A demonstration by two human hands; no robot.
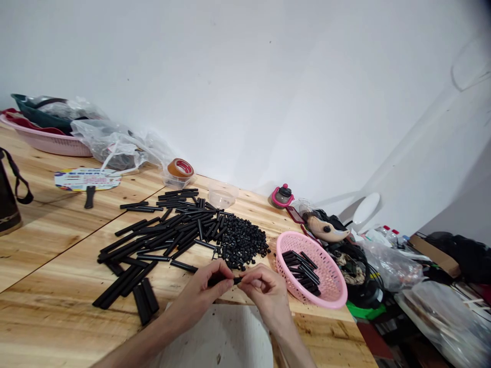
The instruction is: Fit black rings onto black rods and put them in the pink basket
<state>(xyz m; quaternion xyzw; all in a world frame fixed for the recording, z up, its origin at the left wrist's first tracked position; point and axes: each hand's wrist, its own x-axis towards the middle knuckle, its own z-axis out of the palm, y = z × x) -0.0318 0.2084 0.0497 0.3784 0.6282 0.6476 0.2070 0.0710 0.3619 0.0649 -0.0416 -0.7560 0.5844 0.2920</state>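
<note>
My left hand (209, 289) is closed round a black tube (215, 279), most of it hidden by the fingers. The fingertips of my right hand (266, 292) pinch the right end of it, where a short dark bit shows between the hands; whether that end is a separate small piece I cannot tell. Both hands are above the far edge of a pale board (218, 332). Just beyond them lies a heap of small black pieces (243, 240). Many loose black tubes (164, 235) are spread to the left of that heap.
A pink basket (333, 286) with black tubes in it stands at the right. Behind are a tape roll (179, 168) on a clear tub, another clear tub (222, 196) and a pink-lidded jar (283, 196). A hand fan (88, 180) and plastic bags (111, 145) lie at the left.
</note>
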